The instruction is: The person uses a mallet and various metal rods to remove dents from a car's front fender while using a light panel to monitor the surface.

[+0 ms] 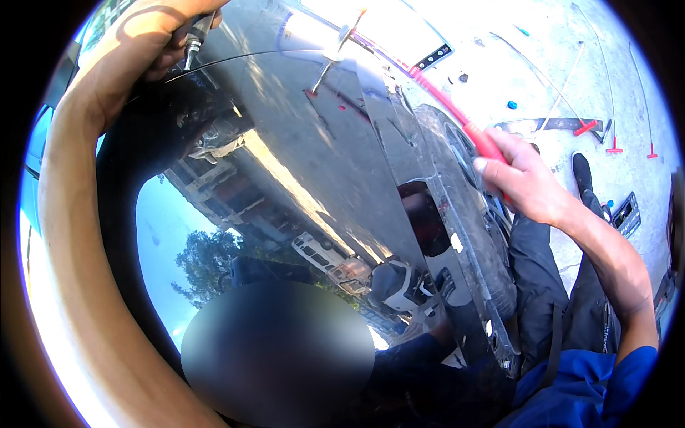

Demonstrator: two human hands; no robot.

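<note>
My left hand (pixel 160 43) is raised at the upper left, its fingers closed around a short black punch-like tool (pixel 197 36) with a silver tip. The tip points down close to the dark, glossy car body panel (pixel 285 128). My right hand (pixel 524 175) grips the red handle of a slim hammer (pixel 453 107) at the right. Its thin metal head crosses the far end of the handle, above the panel, with one tip close to the surface. I cannot tell whether either tool touches the panel. The panel mirrors sky, trees and vehicles.
Several long thin rods with red T-handles (pixel 614 150) lie on the pale concrete floor at the right. A dark curved strip (pixel 564 125), a small blue cap (pixel 512 105) and a black flat case (pixel 626 214) lie there too. A car wheel (pixel 460 146) shows beyond the panel edge.
</note>
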